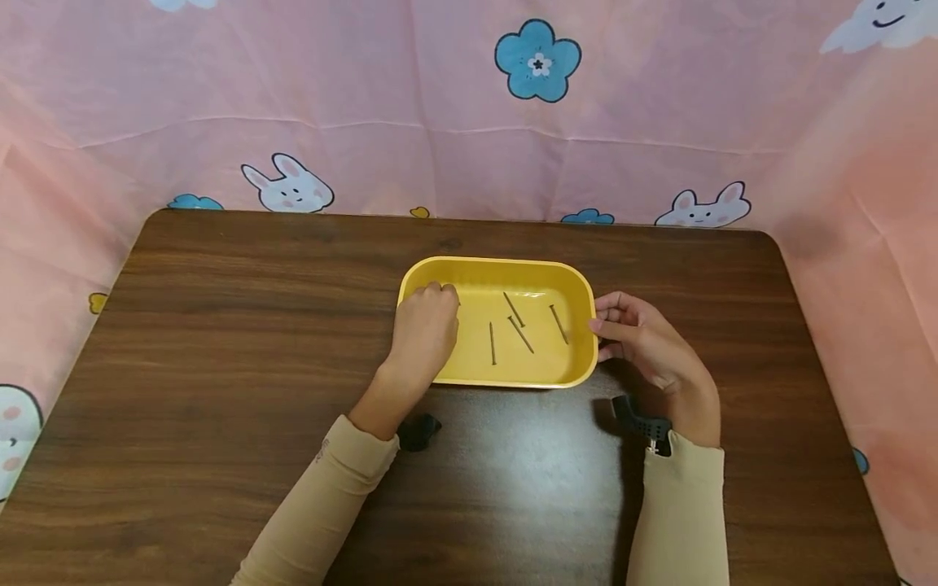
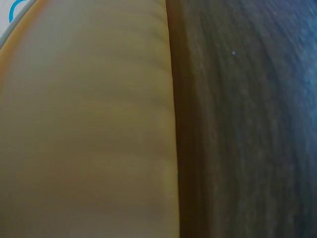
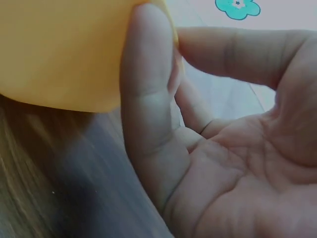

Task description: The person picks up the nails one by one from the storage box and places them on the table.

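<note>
Two tan sleeves (image 1: 322, 496) reach over a big brown table (image 1: 220, 342) to a yellow tray (image 1: 572, 281).

Biggest is the table, with the tray in its middle, by the far edge. Right hand (image 1: 645, 342) pinches the tray's right rim between thumb and fingers (image 3: 148, 99), likely so the tray does not slide. Left hand (image 1: 425, 330) dips into the tray's left end, fingers curled down; I cannot tell if it holds anything. Smallest are four thin nails (image 1: 520, 325), lying loose on the tray's floor.
</note>
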### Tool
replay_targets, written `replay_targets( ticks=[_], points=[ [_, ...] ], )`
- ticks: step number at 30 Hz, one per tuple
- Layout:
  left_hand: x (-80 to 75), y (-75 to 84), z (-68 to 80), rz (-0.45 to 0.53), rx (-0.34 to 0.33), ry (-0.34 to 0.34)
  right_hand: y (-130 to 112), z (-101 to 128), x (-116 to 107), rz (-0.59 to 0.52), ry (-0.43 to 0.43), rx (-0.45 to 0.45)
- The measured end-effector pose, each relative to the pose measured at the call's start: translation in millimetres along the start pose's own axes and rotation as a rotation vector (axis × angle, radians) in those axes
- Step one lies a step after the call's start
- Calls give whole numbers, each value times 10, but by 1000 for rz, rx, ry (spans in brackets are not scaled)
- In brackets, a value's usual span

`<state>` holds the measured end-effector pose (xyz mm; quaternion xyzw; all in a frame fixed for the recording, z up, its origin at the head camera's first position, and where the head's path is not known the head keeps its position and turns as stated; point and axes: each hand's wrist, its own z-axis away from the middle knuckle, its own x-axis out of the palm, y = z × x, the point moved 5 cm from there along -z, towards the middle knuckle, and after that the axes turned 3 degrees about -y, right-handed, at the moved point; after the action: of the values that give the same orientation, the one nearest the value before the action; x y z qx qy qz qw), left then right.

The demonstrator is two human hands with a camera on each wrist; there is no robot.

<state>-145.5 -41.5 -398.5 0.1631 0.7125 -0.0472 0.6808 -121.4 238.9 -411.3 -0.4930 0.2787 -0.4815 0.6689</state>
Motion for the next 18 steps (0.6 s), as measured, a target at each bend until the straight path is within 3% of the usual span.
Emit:
replay_targets(
  ticks=[18],
  points=[
    [-82,-9,18,128,-10,40,3,-76,58,-57,9,-17]
  ],
)
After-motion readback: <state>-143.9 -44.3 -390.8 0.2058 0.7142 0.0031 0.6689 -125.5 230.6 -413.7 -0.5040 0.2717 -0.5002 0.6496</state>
